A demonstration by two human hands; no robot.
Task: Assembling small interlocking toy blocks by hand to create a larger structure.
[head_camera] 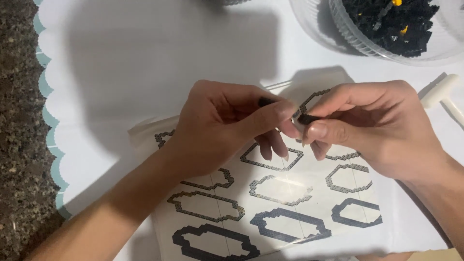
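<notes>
Black piece [306,118] between both hands' fingertips.

Tiny black piece [306,118] mostly hidden between fingertips [290,126]; bowl [338,34] cut off at top edge.

White sheet [290,193] with black outline rings; bowl [449,48] of black, seemingly yellow-flecked bricks [391,21].

Upper left: white cloth [145,58] bare, open room for a hand.
Upper right: ribbed clear bowl [338,34] of small black pieces [391,19] blocks that corner.
Right edge: white mallet-like tool [442,92] lies just beside the right hand [377,125].
Centre: left hand [222,121] and right hand meet above the flat printed sheet [270,208].
Left: speckled stone counter [19,145] bare.
</notes>
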